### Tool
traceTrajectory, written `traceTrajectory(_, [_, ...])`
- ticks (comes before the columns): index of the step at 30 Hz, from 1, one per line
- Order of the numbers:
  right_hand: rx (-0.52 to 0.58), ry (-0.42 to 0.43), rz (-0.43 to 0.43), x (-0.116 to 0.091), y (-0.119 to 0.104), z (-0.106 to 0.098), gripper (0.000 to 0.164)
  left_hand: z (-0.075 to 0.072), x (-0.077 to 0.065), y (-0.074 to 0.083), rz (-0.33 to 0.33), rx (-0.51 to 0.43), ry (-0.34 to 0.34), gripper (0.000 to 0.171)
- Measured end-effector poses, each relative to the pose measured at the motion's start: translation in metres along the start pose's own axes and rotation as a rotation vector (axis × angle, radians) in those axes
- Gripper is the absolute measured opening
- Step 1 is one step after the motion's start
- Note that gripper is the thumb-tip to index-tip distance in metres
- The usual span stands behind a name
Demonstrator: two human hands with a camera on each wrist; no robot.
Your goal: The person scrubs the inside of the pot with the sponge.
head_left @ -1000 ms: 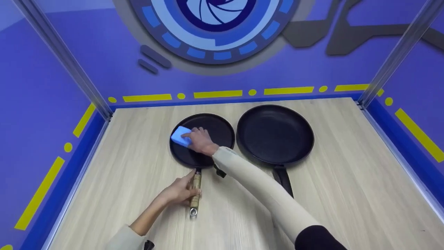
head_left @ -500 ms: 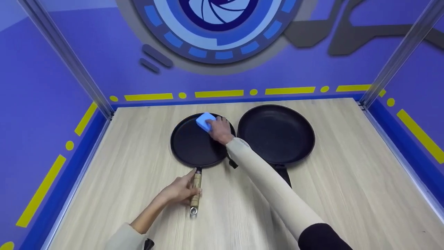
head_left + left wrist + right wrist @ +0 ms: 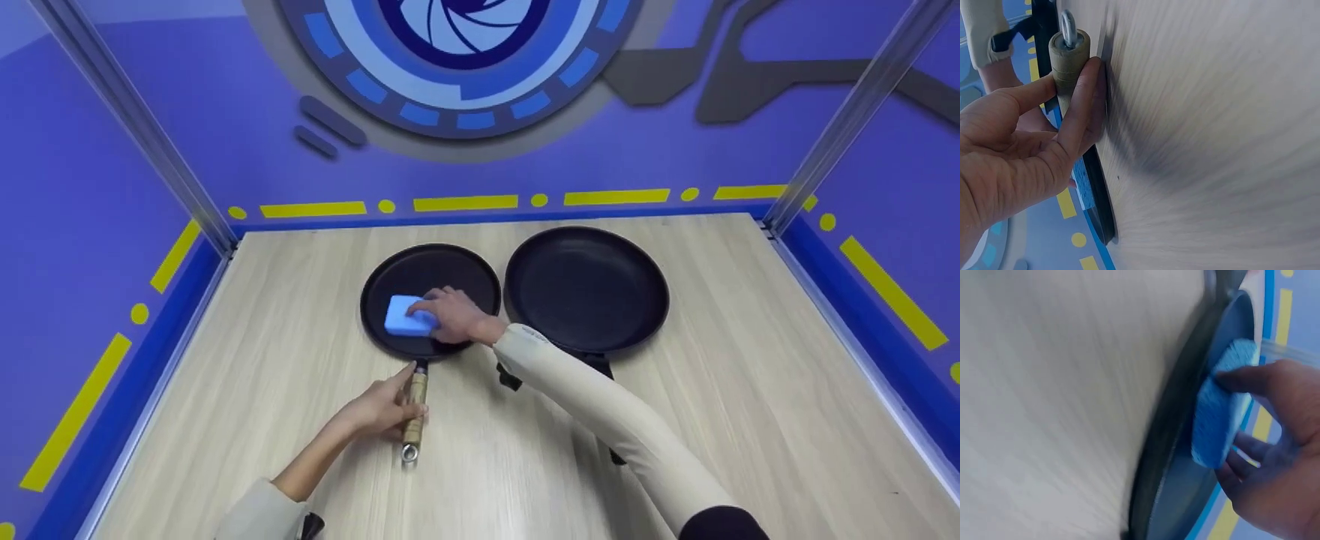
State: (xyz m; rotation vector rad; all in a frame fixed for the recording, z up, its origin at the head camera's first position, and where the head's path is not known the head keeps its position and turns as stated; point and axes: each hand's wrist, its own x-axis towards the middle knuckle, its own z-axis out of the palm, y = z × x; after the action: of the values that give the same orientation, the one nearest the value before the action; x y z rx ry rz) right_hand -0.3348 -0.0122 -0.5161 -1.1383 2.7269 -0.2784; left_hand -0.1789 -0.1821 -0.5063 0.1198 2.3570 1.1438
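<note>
A flat black pan (image 3: 450,270) with a low rim lies on the left of the table. Its wooden handle (image 3: 413,431), tipped with a metal ring, points toward me. My left hand (image 3: 379,409) grips that handle, thumb on one side and fingers on the other, as the left wrist view (image 3: 1069,73) also shows. Over the front half of the pan, my right hand (image 3: 457,315) holds a blue sponge (image 3: 406,316) between thumb and fingers. In the right wrist view the sponge (image 3: 1221,410) lies against the pan's inner surface, thumb (image 3: 1241,379) on its edge.
A larger, deeper black frying pan (image 3: 589,289) stands just right of the flat one, its dark handle partly hidden under my right sleeve (image 3: 600,405). Blue-purple panels (image 3: 187,112) wall in the wooden table (image 3: 750,375) at the back and sides.
My right hand has moved the sponge from the pan's left side to its far rim, then back toward the front. The left hand stays on the handle, and the pan keeps its place.
</note>
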Motion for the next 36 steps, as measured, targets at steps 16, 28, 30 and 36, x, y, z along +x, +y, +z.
traceTrajectory(16, [0.029,-0.166,-0.081,-0.024,0.028,-0.025,0.053,0.004,0.002,-0.004,0.001,-0.030,0.010,0.084])
traceTrajectory(28, [-0.015,0.048,0.251,-0.002,0.059,-0.024,0.050,-0.002,0.003,-0.001,0.033,0.002,-0.029,0.083])
traceTrajectory(30, [-0.018,0.108,0.313,0.002,0.057,-0.019,0.047,-0.002,0.003,-0.001,0.035,-0.007,-0.032,0.083])
traceTrajectory(36, [-0.048,0.182,0.421,0.006,0.044,-0.009,0.046,-0.001,0.001,-0.004,0.041,-0.010,-0.021,0.083])
